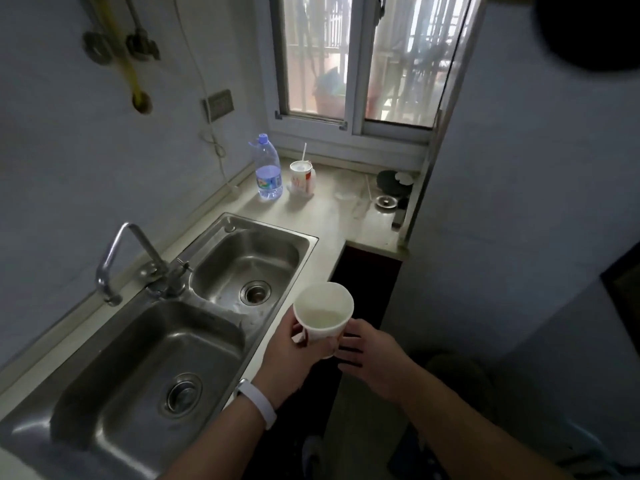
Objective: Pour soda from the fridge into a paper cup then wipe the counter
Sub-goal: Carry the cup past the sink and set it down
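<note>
A white paper cup [323,311] is held upright over the front edge of the counter [322,216], beside the sink. My left hand [294,355], with a white wristband, grips the cup from the left and below. My right hand [367,351] is beside the cup on the right with fingers spread, its fingertips at the cup's side. The cup looks to hold a pale liquid. No fridge or soda bottle is in view.
A double steel sink [194,327] with a tap [138,261] fills the left. At the back of the counter stand a clear water bottle [267,169], a takeaway cup with a straw [302,176] and a small drain strainer [386,201]. A window is behind.
</note>
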`<state>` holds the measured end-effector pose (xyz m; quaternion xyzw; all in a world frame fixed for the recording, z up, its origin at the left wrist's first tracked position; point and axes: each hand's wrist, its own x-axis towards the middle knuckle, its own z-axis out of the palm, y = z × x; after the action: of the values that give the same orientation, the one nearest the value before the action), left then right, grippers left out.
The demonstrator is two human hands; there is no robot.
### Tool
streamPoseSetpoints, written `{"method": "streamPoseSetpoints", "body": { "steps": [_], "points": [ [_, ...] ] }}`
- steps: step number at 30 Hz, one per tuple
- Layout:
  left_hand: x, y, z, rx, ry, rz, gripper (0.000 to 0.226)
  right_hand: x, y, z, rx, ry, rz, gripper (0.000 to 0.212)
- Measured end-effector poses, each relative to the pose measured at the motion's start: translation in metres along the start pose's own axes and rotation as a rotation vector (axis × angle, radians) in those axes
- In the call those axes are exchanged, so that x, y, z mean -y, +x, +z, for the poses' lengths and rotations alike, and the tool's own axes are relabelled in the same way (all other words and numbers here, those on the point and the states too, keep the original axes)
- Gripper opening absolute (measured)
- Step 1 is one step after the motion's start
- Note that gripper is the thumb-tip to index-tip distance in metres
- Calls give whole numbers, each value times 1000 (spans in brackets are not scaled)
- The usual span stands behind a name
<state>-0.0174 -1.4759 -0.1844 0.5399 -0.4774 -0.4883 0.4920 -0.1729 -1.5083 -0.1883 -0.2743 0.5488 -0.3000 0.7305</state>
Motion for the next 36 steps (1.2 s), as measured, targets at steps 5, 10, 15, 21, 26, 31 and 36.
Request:
{"method": "streamPoseSetpoints", "body": {
  "steps": [5, 10, 15, 21, 26, 31, 36],
  "points": [
    [8, 90, -12, -40, -94, 6, 56, 57, 73, 11, -24, -56, 18, 31],
    [7, 158, -29, -18, -125, 21, 70, 107, 120, 33, 4, -49, -22, 29],
    [-4, 207, -36, -32, -121, 46, 70, 139, 149, 43, 42, -14, -41, 22],
    [-4, 263, -37, -132, -76, 1, 74, 167, 201, 50, 79, -31, -27, 24],
    [6, 310, -40, -251, -48, -49, 65, 186, 256, 53, 119, -37, 22, 20],
    [10, 364, -48, -353, 0, -88, 58, 212, 325, 62, 190, 20, 95, 19],
    [17, 424, -52, -416, 69, -120, 60, 246, 388, 65, 233, -34, 154, 19]
  ]
}}
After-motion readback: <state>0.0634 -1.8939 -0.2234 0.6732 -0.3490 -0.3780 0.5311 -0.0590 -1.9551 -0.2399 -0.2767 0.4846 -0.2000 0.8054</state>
